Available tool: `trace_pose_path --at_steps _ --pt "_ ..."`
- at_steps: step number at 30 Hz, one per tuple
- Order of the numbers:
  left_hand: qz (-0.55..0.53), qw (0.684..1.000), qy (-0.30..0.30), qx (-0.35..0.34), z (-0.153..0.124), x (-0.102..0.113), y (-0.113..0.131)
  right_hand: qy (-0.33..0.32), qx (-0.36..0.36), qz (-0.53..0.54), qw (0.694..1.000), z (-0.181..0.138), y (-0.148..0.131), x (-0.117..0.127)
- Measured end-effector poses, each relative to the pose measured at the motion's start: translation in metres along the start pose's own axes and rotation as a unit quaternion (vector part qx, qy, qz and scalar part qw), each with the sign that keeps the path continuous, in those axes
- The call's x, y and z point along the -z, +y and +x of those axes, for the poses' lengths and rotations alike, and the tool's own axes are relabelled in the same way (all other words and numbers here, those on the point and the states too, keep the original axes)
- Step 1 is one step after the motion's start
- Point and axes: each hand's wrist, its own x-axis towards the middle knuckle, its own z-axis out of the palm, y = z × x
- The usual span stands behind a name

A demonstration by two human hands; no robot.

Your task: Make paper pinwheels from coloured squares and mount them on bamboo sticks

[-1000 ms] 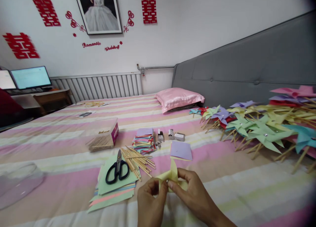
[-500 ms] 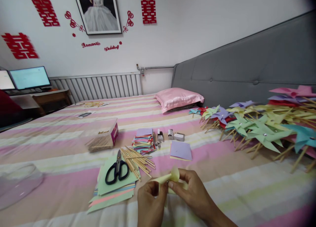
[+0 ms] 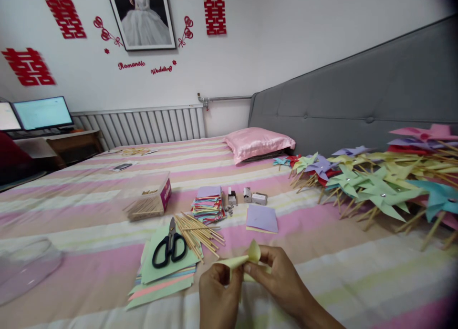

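Observation:
My left hand [image 3: 218,298] and my right hand [image 3: 281,283] both pinch a pale yellow paper pinwheel [image 3: 246,260] just above the striped bedsheet [image 3: 358,272], near the front edge of the view. One curled flap of the paper stands up between my fingers. Just ahead of my hands lies a lilac paper square [image 3: 262,218]. To the left lie black-handled scissors [image 3: 170,245] on a stack of green and pink paper sheets [image 3: 161,276], beside a bundle of wooden sticks [image 3: 198,231].
A pile of finished pinwheels [image 3: 379,186] covers the right of the bed by the grey headboard [image 3: 358,100]. A stack of coloured paper squares [image 3: 208,205], small metal pieces [image 3: 246,195], a stick box [image 3: 150,200], a pink pillow [image 3: 259,143] and a clear lid [image 3: 25,267] also lie here.
The yellow paper has been folded lower between my fingers; its upright points have bent into a curled flap. My hands have stayed in place.

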Motion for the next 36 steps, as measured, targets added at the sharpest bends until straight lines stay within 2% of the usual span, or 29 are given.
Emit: trace_pose_path --at_steps 5,10,17,24,28,36 --pt "-0.03 0.999 -0.014 0.0 0.002 0.002 -0.004 0.004 -0.003 0.025 1.0 0.002 0.005 -0.001" --pt "0.006 0.999 -0.042 0.003 0.001 0.003 -0.006 -0.002 -0.012 0.037 0.999 0.002 0.005 -0.001" --pt "0.018 0.999 -0.038 0.007 0.0 0.004 -0.005 -0.002 -0.018 0.03 0.999 0.003 0.008 -0.001" --pt "-0.094 0.995 0.016 0.025 -0.001 -0.006 -0.004 -0.004 -0.008 0.028 1.0 0.004 0.006 -0.001" --pt "-0.147 0.988 -0.013 0.051 -0.002 -0.006 0.006 -0.006 -0.005 0.025 1.0 0.004 0.006 0.0" --pt "-0.204 0.974 0.004 0.096 -0.004 -0.007 0.012 -0.013 -0.007 0.036 0.999 0.005 0.008 0.001"
